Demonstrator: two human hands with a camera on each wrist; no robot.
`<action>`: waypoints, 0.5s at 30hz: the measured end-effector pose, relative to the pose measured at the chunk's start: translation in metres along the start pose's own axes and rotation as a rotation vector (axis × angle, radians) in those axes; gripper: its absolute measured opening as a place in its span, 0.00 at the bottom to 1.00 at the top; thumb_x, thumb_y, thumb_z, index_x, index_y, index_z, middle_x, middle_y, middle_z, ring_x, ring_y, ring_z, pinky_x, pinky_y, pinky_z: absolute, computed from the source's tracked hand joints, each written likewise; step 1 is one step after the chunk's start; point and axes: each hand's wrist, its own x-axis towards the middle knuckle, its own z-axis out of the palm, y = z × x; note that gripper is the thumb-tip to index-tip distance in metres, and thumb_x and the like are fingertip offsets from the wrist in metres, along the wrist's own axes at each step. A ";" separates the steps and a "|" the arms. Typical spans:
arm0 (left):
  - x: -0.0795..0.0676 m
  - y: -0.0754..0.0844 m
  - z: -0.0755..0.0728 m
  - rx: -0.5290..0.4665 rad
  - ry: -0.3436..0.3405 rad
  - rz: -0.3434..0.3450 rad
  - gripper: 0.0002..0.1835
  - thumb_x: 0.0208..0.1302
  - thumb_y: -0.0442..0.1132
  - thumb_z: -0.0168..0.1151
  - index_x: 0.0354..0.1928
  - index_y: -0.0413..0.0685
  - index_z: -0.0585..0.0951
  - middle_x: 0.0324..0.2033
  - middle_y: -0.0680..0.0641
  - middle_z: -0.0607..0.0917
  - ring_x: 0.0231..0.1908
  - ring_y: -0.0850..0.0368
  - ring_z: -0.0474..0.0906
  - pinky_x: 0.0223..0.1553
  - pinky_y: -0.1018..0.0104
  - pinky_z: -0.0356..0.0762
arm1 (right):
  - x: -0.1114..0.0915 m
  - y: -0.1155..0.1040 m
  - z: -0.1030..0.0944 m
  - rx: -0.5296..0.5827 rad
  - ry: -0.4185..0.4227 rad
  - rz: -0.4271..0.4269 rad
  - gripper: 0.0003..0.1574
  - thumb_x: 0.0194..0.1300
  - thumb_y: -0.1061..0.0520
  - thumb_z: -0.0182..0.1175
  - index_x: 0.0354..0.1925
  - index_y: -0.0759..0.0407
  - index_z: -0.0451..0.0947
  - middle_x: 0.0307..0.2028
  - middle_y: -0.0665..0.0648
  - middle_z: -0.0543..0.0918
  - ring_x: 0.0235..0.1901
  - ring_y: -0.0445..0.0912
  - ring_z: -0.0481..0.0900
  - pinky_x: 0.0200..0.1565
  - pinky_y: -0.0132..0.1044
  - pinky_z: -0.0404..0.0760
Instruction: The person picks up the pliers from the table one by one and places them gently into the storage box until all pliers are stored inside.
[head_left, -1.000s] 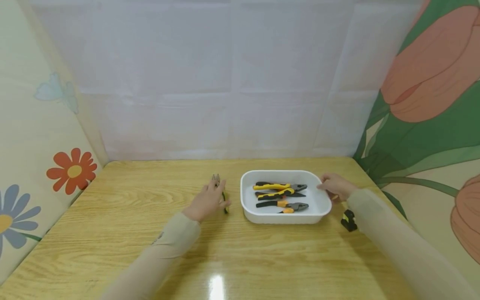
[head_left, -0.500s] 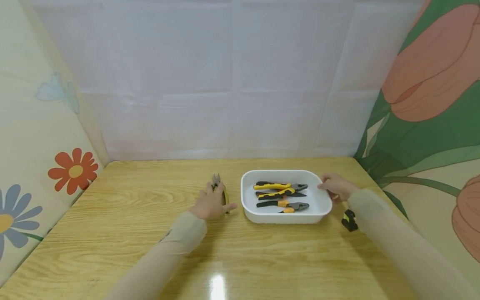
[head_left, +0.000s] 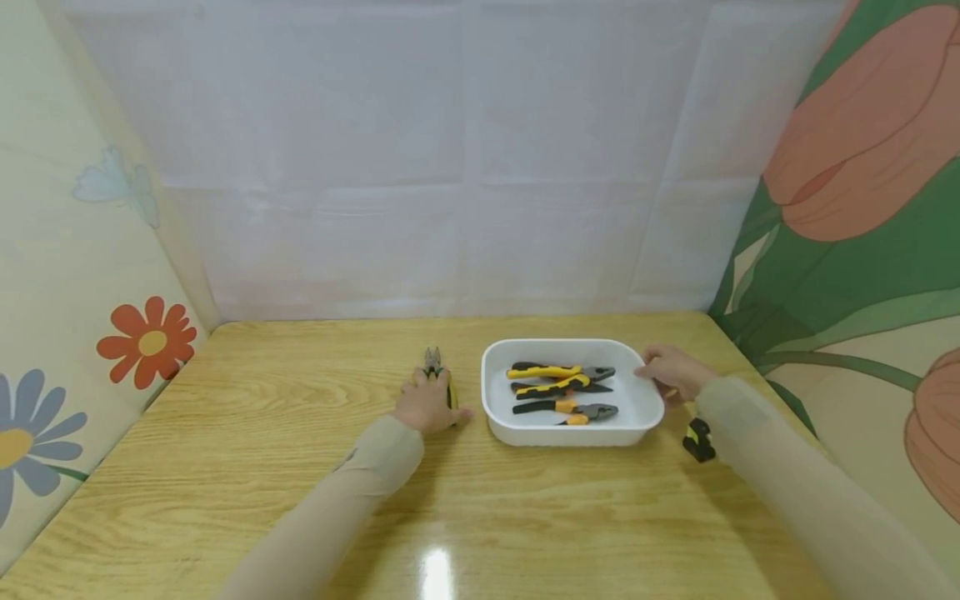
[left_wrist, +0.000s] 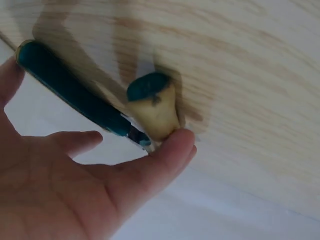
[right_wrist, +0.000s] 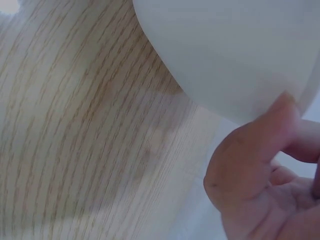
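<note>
My left hand (head_left: 423, 404) lies over a pair of pliers (head_left: 432, 358) on the table, left of a white tray (head_left: 566, 437). The plier head points away, its jaws slightly apart. In the left wrist view, the teal handle (left_wrist: 70, 87) and the yellow-and-teal handle (left_wrist: 155, 112) are spread. My thumb (left_wrist: 175, 147) is at the yellow-and-teal one, and the fingers are spread rather than curled. At the tray's right end, my right hand (head_left: 672, 372) pinches the rim; the right wrist view shows the thumb (right_wrist: 280, 115) against the white wall.
Inside the tray lie several pliers, some yellow-and-black (head_left: 551, 388) and some orange-and-black (head_left: 566, 407). A small black-and-yellow object (head_left: 699, 440) sits on the table beneath the right forearm. A white sheet (head_left: 420, 167) hangs behind the table's back edge.
My left hand has shifted slightly right and settled over the plier handles, its thumb now held out to the right. The right hand and tray stay in place.
</note>
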 end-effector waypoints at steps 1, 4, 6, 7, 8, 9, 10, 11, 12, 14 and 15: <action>0.000 0.000 0.000 0.008 0.000 -0.002 0.49 0.59 0.65 0.62 0.74 0.44 0.59 0.66 0.23 0.58 0.59 0.25 0.64 0.54 0.38 0.71 | 0.000 0.000 0.000 0.004 0.001 -0.001 0.06 0.73 0.63 0.48 0.41 0.68 0.64 0.31 0.59 0.75 0.26 0.47 0.74 0.28 0.38 0.77; 0.001 0.002 0.000 0.013 0.011 0.000 0.44 0.62 0.59 0.63 0.72 0.41 0.62 0.65 0.24 0.59 0.58 0.25 0.65 0.52 0.38 0.73 | 0.000 0.001 0.000 0.013 0.002 -0.008 0.06 0.73 0.63 0.48 0.40 0.68 0.63 0.29 0.57 0.76 0.25 0.46 0.74 0.28 0.37 0.77; 0.001 0.002 0.000 0.007 0.017 0.001 0.41 0.63 0.54 0.64 0.71 0.39 0.62 0.64 0.24 0.60 0.57 0.26 0.66 0.50 0.39 0.75 | -0.001 0.001 0.000 0.020 0.000 -0.014 0.07 0.72 0.63 0.48 0.40 0.68 0.63 0.28 0.56 0.76 0.25 0.45 0.73 0.28 0.37 0.77; 0.001 0.002 0.000 0.004 0.021 0.002 0.40 0.63 0.51 0.64 0.70 0.37 0.63 0.64 0.24 0.60 0.56 0.26 0.67 0.49 0.40 0.75 | -0.001 0.000 0.000 0.022 -0.001 -0.015 0.06 0.72 0.63 0.48 0.40 0.68 0.63 0.27 0.55 0.76 0.24 0.45 0.73 0.28 0.37 0.77; 0.001 0.002 0.000 -0.002 0.023 0.003 0.39 0.63 0.49 0.65 0.69 0.36 0.63 0.63 0.24 0.60 0.56 0.26 0.67 0.48 0.41 0.76 | -0.001 0.000 0.000 0.022 -0.004 -0.016 0.06 0.72 0.63 0.48 0.40 0.68 0.63 0.27 0.55 0.76 0.25 0.45 0.73 0.28 0.37 0.77; 0.001 0.002 -0.001 -0.008 0.020 0.002 0.39 0.63 0.47 0.65 0.69 0.34 0.62 0.63 0.23 0.60 0.56 0.27 0.66 0.48 0.41 0.77 | -0.001 0.000 0.000 0.022 -0.006 -0.016 0.06 0.72 0.63 0.48 0.40 0.68 0.63 0.27 0.55 0.76 0.25 0.45 0.73 0.28 0.37 0.77; 0.001 0.002 -0.001 -0.012 0.016 0.001 0.39 0.63 0.46 0.64 0.69 0.33 0.62 0.64 0.23 0.59 0.56 0.27 0.66 0.48 0.42 0.77 | -0.001 0.000 0.000 0.020 -0.008 -0.013 0.06 0.72 0.63 0.48 0.40 0.68 0.63 0.28 0.56 0.76 0.25 0.45 0.73 0.28 0.37 0.77; 0.001 0.002 -0.001 -0.015 0.010 0.002 0.39 0.64 0.45 0.64 0.70 0.32 0.61 0.64 0.23 0.58 0.56 0.26 0.65 0.49 0.42 0.77 | -0.001 0.000 0.000 0.018 -0.008 -0.009 0.06 0.72 0.63 0.48 0.40 0.67 0.63 0.28 0.56 0.76 0.25 0.46 0.73 0.28 0.37 0.77; 0.001 0.002 -0.002 -0.021 0.006 0.002 0.39 0.64 0.44 0.64 0.70 0.31 0.60 0.64 0.23 0.58 0.57 0.26 0.65 0.49 0.42 0.77 | 0.000 0.000 0.000 0.016 -0.008 -0.008 0.06 0.73 0.63 0.48 0.40 0.67 0.63 0.29 0.57 0.75 0.26 0.46 0.73 0.29 0.38 0.77; 0.000 0.002 -0.002 -0.034 0.000 0.002 0.39 0.64 0.43 0.64 0.70 0.30 0.60 0.64 0.23 0.57 0.57 0.26 0.64 0.50 0.42 0.76 | 0.000 0.000 0.000 0.012 -0.010 -0.006 0.07 0.73 0.63 0.48 0.40 0.68 0.64 0.29 0.57 0.76 0.26 0.46 0.74 0.29 0.38 0.78; -0.001 0.003 -0.003 -0.039 -0.003 0.001 0.39 0.64 0.42 0.63 0.70 0.30 0.59 0.64 0.23 0.57 0.57 0.26 0.64 0.50 0.42 0.76 | 0.000 0.000 0.000 0.011 -0.009 -0.003 0.07 0.73 0.62 0.48 0.41 0.68 0.64 0.30 0.57 0.76 0.26 0.46 0.74 0.29 0.38 0.78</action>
